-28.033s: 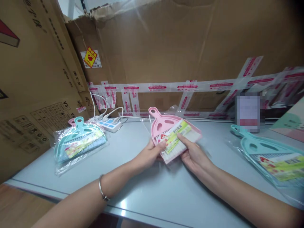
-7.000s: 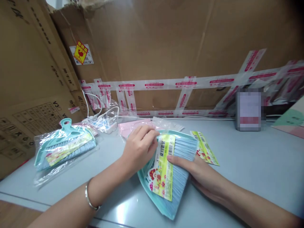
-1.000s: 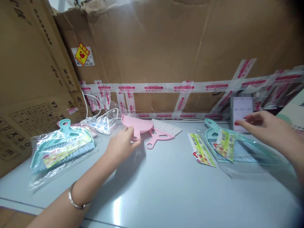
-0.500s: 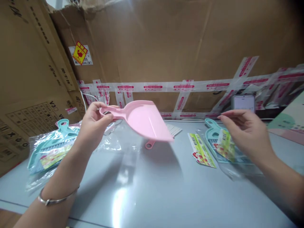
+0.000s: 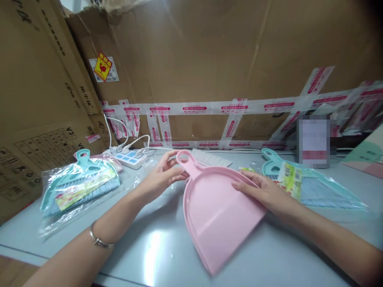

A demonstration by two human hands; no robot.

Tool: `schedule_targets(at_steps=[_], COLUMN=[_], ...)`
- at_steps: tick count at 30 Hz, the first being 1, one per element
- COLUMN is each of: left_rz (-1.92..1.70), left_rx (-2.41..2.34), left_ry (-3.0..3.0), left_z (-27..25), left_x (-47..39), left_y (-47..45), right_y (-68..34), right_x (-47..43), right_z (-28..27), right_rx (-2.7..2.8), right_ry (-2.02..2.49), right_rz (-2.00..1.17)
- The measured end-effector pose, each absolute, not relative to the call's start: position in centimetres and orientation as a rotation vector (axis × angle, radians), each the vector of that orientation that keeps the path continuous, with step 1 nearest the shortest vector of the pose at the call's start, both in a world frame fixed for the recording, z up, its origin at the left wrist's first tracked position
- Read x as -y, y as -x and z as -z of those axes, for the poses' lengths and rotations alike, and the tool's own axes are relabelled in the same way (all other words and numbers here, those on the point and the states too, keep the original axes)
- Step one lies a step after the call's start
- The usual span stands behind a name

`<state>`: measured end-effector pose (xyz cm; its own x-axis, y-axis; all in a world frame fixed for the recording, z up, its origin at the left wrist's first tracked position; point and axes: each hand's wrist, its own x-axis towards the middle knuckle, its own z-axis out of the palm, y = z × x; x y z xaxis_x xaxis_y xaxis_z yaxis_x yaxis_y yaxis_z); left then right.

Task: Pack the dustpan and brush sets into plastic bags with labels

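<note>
A pink dustpan (image 5: 218, 207) is tilted above the table, its ring handle up and its wide lip toward me. My right hand (image 5: 263, 189) grips its right edge, thumb on the inner face and fingers behind. My left hand (image 5: 167, 171) is beside the handle, fingers loosely parted, fingertips at or just touching the handle's left side. Behind the dustpan, the white bristles of a brush (image 5: 211, 158) show; the rest of it is hidden. A teal dustpan-and-brush set (image 5: 317, 191) with a printed card lies right of my right hand.
Another bagged teal set (image 5: 83, 183) lies at the left, pink pieces behind it. A power strip (image 5: 130, 157) with white cables sits at the back. Taped cardboard boxes (image 5: 191, 59) wall off the rear. A blurred phone-like device (image 5: 314, 141) stands at the back right.
The dustpan has swung from level to lip-down and moved right and toward me. My right hand has come left and taken its edge; my left hand has loosened from the handle.
</note>
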<state>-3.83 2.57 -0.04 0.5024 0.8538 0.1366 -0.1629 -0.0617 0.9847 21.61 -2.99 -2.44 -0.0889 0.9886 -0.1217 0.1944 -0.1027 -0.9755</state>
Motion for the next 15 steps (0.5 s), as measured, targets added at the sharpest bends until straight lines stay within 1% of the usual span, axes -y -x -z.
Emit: schedule_targets(at_steps=[3, 5, 9, 10, 12, 15], left_rz=[-0.812, -0.752, -0.884, -0.933, -1.019, -1.080], left_rx=[-0.708, -0.769, -0.947, -0.968, -0.956, -0.900], left_ry=[-1.304, -1.325, -1.308, -1.285, -1.245, -1.237], left_z=[0.9, 1.4, 1.6, 1.3, 0.7, -0.1], left_x=[-2.2, -1.9, -2.1, -2.4, -2.8, -3.1], left_y=[3.0, 2.6, 2.7, 3.0, 3.7, 4.4], right_y=[-20.8, -20.2, -20.1, -20.3, -21.0, -21.3], right_x=[2.7, 2.7, 2.9, 2.8, 2.1, 0.7], right_z=[3.3, 3.6, 3.5, 3.5, 3.5, 3.7], right_rx=[1.192, 1.155, 1.280, 1.331, 1.502, 1.874], right_ry=[1.415, 1.418, 1.324, 1.310, 1.332, 1.346], right_rz=[-1.081, -1.039, -1.064, -1.020, -0.827, -0.423])
